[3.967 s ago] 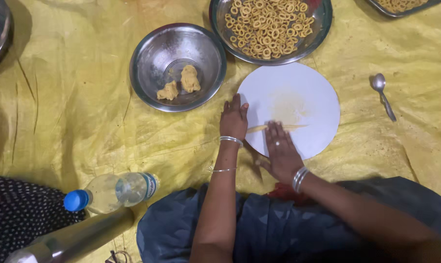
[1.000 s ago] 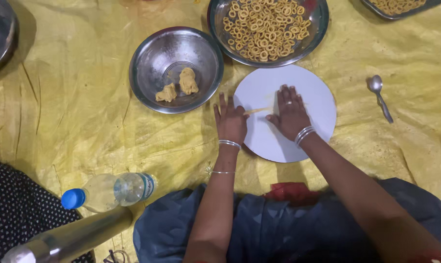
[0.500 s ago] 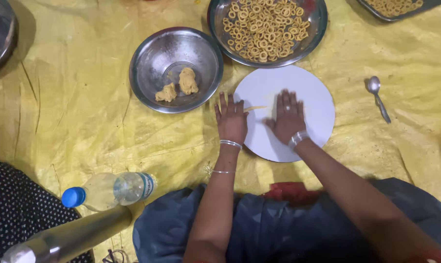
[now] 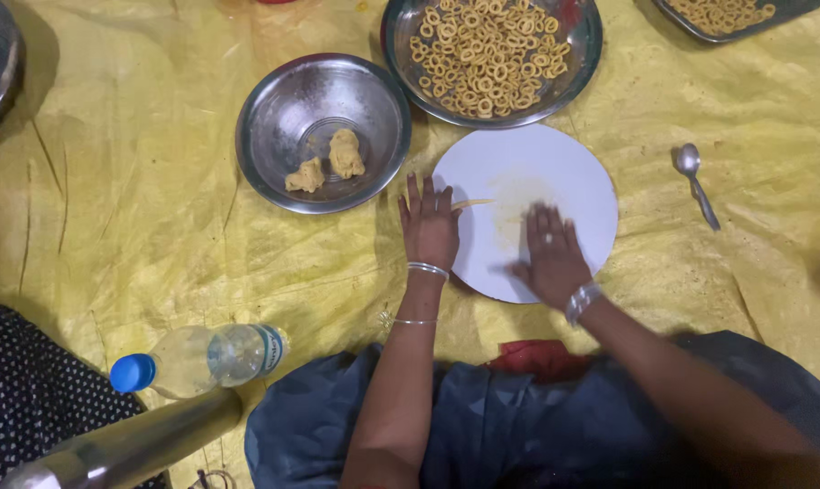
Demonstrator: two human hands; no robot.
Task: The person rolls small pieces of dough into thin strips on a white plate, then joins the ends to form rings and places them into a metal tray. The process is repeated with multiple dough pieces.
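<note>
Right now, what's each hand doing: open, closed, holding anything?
Left hand: open, flat, pressing the thin dough strand at the edge of the white round board.
Right hand: open, flat on the board, gripping nothing.

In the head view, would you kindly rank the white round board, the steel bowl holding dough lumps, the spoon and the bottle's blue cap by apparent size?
1. white round board, largest, though only slightly
2. steel bowl, close to the board in width
3. spoon
4. blue cap, smallest
</note>
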